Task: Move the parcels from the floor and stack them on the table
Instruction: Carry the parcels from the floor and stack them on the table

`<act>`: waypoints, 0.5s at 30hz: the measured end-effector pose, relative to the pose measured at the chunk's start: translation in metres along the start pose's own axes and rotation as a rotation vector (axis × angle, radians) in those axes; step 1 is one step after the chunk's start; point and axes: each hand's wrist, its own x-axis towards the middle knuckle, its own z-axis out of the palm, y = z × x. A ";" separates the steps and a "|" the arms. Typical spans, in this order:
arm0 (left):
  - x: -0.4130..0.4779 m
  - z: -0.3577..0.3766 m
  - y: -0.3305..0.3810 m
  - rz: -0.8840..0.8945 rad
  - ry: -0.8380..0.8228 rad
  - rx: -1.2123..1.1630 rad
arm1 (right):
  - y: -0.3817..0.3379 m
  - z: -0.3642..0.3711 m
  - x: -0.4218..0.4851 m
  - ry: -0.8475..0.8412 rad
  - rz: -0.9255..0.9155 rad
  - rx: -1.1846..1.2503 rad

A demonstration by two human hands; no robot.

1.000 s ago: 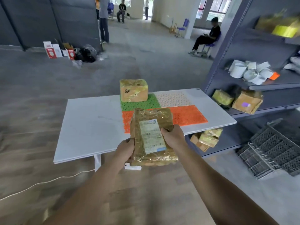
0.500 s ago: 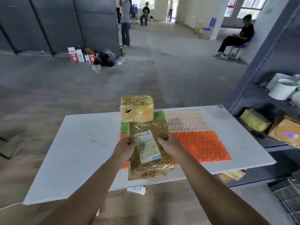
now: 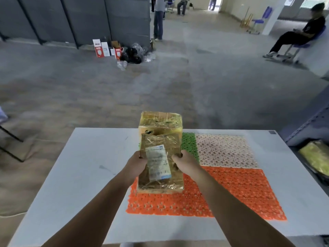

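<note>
A flat brown parcel point(image 3: 160, 182) wrapped in clear tape, with a white label on top, is held over the orange mat point(image 3: 231, 193) on the white table point(image 3: 80, 175). My left hand point(image 3: 137, 164) grips its left edge and my right hand point(image 3: 183, 163) grips its right edge. Just behind it a taller yellow-brown parcel point(image 3: 160, 122) stands on the green mat point(image 3: 189, 145). The held parcel's far end overlaps the standing one in view; whether they touch is unclear.
A white patterned mat point(image 3: 224, 150) lies right of the green one. A grey shelf with a yellow parcel point(image 3: 315, 155) stands at the right. Boxes and black bags point(image 3: 131, 54) lie on the floor far back. A seated person point(image 3: 300, 32) and a standing person point(image 3: 158, 18) are far off.
I have stepped up to the table. The parcel in both hands has moved forward from in front of the table's near edge to over the orange mat, close to the standing parcel.
</note>
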 end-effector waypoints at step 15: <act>0.113 -0.047 0.018 -0.008 -0.076 0.021 | -0.042 0.001 0.072 0.233 0.050 -0.079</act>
